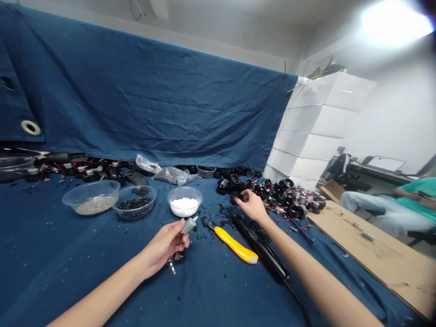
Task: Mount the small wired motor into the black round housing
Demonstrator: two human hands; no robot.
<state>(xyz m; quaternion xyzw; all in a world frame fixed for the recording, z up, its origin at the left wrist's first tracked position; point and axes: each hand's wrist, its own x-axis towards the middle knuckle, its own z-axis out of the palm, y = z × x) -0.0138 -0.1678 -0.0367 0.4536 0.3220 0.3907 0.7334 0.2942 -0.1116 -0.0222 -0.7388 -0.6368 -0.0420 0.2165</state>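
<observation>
My left hand is closed around a small grey motor, whose shaft end points up and right. Thin wires and a small connector dangle below the fingers. Farther right, my right hand reaches to the near edge of a pile of black round parts. Its thumb and fingers are closed on a black round plastic part. A clear bowl of white material stands just beyond the left hand. Between the hands lies a yellow-handled knife, beside a black corded electric screwdriver.
Clear bowls with small silvery pieces and black pieces stand at left. Plastic bags and wired motors line the back under a blue cloth. White boxes are stacked at right. A person sits beyond the cardboard.
</observation>
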